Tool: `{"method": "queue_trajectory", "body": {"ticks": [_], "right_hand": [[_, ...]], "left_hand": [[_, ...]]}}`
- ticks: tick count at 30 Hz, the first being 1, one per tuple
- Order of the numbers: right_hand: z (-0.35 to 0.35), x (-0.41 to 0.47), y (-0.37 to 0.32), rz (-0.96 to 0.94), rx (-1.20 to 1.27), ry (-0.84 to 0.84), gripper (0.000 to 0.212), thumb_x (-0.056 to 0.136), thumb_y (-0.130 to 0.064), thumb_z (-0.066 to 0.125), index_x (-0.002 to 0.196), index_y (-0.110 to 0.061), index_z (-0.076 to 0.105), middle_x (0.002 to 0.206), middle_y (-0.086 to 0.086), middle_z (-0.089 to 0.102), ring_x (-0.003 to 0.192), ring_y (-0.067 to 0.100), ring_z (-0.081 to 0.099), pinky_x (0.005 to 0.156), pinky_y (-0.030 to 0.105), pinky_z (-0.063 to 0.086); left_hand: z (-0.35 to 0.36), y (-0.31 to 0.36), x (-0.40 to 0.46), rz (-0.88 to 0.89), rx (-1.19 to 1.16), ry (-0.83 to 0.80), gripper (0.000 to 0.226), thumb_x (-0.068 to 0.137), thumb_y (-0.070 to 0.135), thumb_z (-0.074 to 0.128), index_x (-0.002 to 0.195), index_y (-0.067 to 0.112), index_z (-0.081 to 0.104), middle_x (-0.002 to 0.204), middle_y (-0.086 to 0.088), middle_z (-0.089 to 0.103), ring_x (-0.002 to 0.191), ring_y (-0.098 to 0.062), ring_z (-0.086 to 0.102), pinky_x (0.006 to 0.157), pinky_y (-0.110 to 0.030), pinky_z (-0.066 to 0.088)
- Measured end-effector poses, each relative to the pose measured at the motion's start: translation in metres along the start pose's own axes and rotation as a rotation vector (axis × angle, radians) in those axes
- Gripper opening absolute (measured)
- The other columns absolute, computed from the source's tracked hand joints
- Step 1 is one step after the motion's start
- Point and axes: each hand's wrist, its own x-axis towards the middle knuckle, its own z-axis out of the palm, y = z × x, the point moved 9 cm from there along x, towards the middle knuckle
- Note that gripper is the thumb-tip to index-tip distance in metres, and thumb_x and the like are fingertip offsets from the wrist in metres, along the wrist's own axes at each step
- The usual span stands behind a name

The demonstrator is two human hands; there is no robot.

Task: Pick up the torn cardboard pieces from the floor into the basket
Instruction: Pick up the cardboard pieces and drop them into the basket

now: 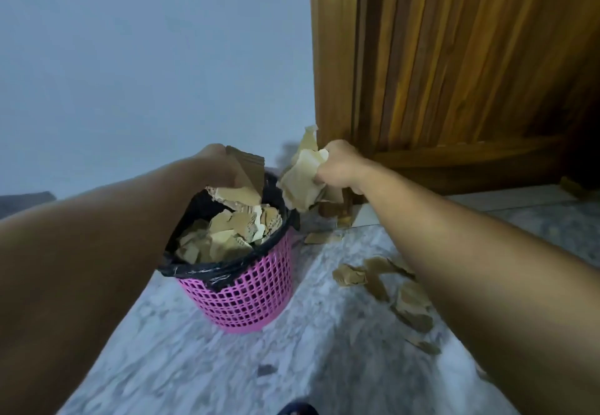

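Right hand [337,168], just right of frame centre: fingers curled tight round a bunch of pale torn cardboard [302,181], held in the air just beside the upper right rim of the basket, the scraps hanging past the fingers toward it. Left hand [217,164], left of centre: reaches over the far rim of the basket and holds brown cardboard pieces [248,168] above the opening; its fingers are mostly hidden behind the wrist, so the exact grip cannot be told. Pink lattice basket [246,297], centre of frame, stands on the floor, lined with a black bag [207,273] folded over the rim. Inside, a heap of cardboard scraps [227,229] reaches near the top. On the grey marbled floor [194,366], more torn pieces [383,281] lie scattered at middle right, partly under the right forearm; one piece [321,237] lies close to the basket. Wooden door [454,57] fills the upper right; pale wall [146,57] the upper left.
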Motion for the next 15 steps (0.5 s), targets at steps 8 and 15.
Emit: {"method": "queue_trajectory", "body": {"ticks": [8,15], "right_hand": [[0.099,0.058,-0.039,-0.021,0.072,-0.08,0.063,0.086,-0.026,0.073,0.136,-0.006,0.042,0.129,0.011,0.056,0.116,0.028,0.055,0.078,0.027,0.043],[0.109,0.091,-0.012,-0.012,0.155,-0.044,0.025,0.085,-0.007,0.064,0.11,-0.003,0.062,0.103,0.015,0.066,0.093,0.027,0.066,0.077,0.039,0.059]], "left_hand": [[0.03,-0.092,0.052,-0.152,-0.095,-0.036,0.036,0.079,0.002,0.065,0.108,0.006,0.044,0.089,-0.004,0.048,0.076,-0.015,0.049,0.065,-0.027,0.043],[0.057,-0.11,0.082,-0.162,0.01,-0.068,0.068,0.081,0.033,0.073,0.136,0.005,0.044,0.131,-0.013,0.052,0.118,-0.029,0.052,0.096,-0.039,0.047]]}}
